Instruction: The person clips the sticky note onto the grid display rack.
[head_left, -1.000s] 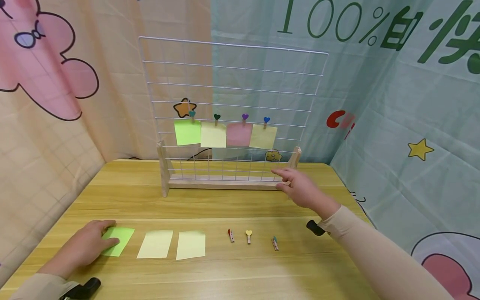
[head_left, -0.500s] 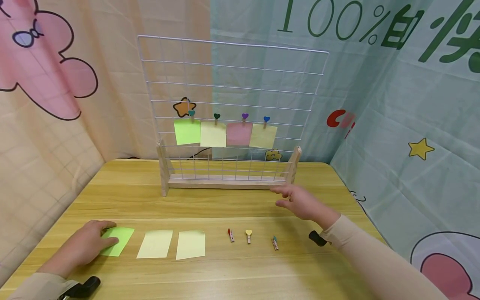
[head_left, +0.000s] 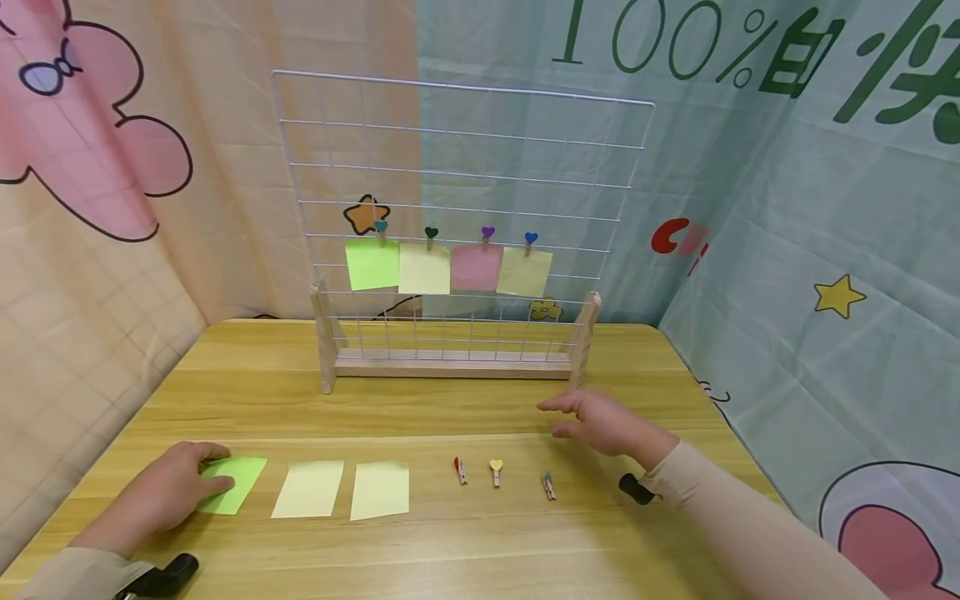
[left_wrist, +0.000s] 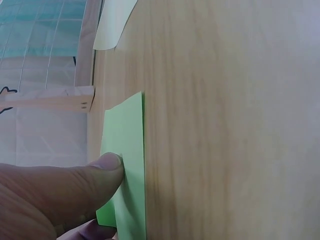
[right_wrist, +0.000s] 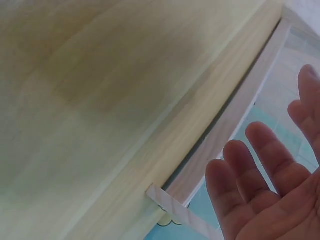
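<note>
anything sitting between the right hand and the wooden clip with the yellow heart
Nothing visible: only wooden tabletop shows between the right hand and the wooden clip with the yellow heart; the teal-topped wooden clip lies to one side.

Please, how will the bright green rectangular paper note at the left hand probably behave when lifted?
The bright green rectangular paper note is probably very light: it looks thin. It may flop, since it seems to bend near the left hand. It seems unlikely to roll, being flat rather than round.
</note>
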